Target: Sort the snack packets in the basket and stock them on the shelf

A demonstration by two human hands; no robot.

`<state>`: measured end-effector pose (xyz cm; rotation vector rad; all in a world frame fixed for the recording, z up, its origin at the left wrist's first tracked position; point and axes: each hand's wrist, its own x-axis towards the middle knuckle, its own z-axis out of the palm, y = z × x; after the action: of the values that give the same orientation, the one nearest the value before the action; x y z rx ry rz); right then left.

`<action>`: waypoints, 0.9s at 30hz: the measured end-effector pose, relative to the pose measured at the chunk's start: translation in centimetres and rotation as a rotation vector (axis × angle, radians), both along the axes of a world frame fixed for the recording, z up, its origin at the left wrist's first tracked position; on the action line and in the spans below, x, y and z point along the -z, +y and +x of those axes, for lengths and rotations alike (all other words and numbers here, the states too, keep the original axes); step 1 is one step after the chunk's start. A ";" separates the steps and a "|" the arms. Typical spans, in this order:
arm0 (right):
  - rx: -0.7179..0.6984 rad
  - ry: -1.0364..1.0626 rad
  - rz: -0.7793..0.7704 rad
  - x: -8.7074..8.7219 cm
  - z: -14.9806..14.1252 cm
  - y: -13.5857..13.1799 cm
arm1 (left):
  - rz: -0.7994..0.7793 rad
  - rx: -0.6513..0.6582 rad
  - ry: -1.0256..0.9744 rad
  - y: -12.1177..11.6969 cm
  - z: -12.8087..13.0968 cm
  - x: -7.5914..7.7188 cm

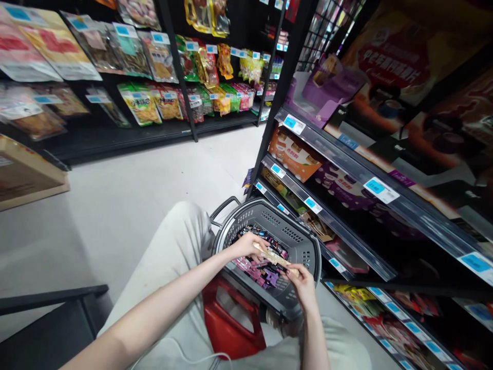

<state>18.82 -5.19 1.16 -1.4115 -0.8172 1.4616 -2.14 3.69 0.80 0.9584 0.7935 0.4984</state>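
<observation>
Both my hands are over a grey shopping basket (252, 209) between my knees. A long, narrow, pale gold packet (274, 257) stretches between them, tilted down to the right. My left hand (251, 245) pinches its left end, and the fingers of my right hand (299, 279) are closed on its right end. Underneath, inside the basket, lie several small pink and purple packets (258, 271) and dark ones (265, 235). The packet's exact kind is too blurred to read.
On the right, a black shelf unit (335, 180) holds boxes and packets, its edge close to the basket. Bagged snacks (140, 104) fill the far shelves. A red object with a handle (231, 329) stands below the basket. A cardboard box (31, 174) is at left.
</observation>
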 end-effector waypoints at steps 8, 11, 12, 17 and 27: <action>0.124 0.069 0.015 -0.6 -0.3 0.0 | -0.140 -0.100 -0.045 -0.2 0.6 0.3; 0.154 0.127 0.037 -0.7 -0.2 0.0 | -0.153 -0.057 -0.060 -0.1 0.3 0.0; 0.171 0.140 0.042 -0.7 -0.2 0.0 | -0.152 -0.035 -0.070 0.0 0.2 -0.1; 0.223 -0.011 0.010 0.1 -0.7 0.0 | -0.118 0.019 -0.044 0.0 0.1 -0.8; 0.237 -0.144 0.056 1.8 -1.5 0.4 | -0.074 -0.127 0.028 -0.4 0.6 -0.6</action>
<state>17.32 -4.80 -0.63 -1.5281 -0.7443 1.1599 -1.53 3.32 1.37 0.8519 0.8962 0.5627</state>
